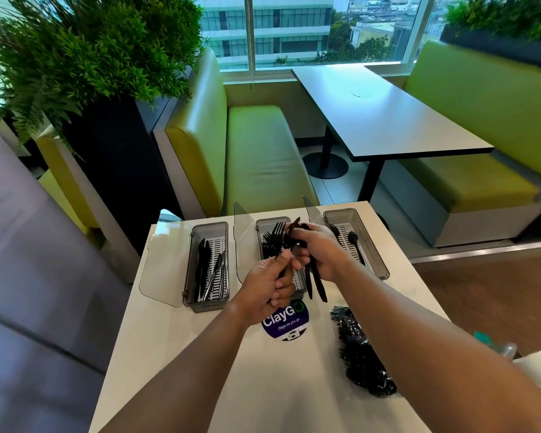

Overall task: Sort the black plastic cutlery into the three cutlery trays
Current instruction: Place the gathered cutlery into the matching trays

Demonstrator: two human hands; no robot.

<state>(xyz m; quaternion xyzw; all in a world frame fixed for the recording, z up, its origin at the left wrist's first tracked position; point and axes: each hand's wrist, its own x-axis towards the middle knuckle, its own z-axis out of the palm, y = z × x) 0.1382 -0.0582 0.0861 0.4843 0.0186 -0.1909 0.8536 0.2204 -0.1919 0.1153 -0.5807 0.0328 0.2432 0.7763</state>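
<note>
Both hands are up over the middle of the three trays on the white table (pixel 200 385). The left hand (pixel 270 284) has its fingers curled in tight around the handle of a black fork (pixel 278 234), whose tines stick up and away over the middle tray (pixel 299 284). The right hand (pixel 317 250) is wrapped around a small bunch of black cutlery (pixel 317 284); a couple of handles hang down out of the fist past the near end of that tray, and a few ends poke out the top by the thumb. Can't really tell which kinds are in that bunch, it's all just black plastic. The two hands are basically touching, thumb to knuckles. The left tray (pixel 189 270) has knives lying lengthwise in it, the middle one has forks at its far end, and the right tray (pixel 378 260) has a spoon (pixel 355 242) lying in it, bowl toward the far end. All three have their clear lids flipped open. On the table just to the right of the right forearm there's a clear bag of black cutlery (pixel 361 354) lying on its side, and a round purple ClayGo sticker (pixel 286 321) sits just in front of the middle tray, partly under the left hand.
</note>
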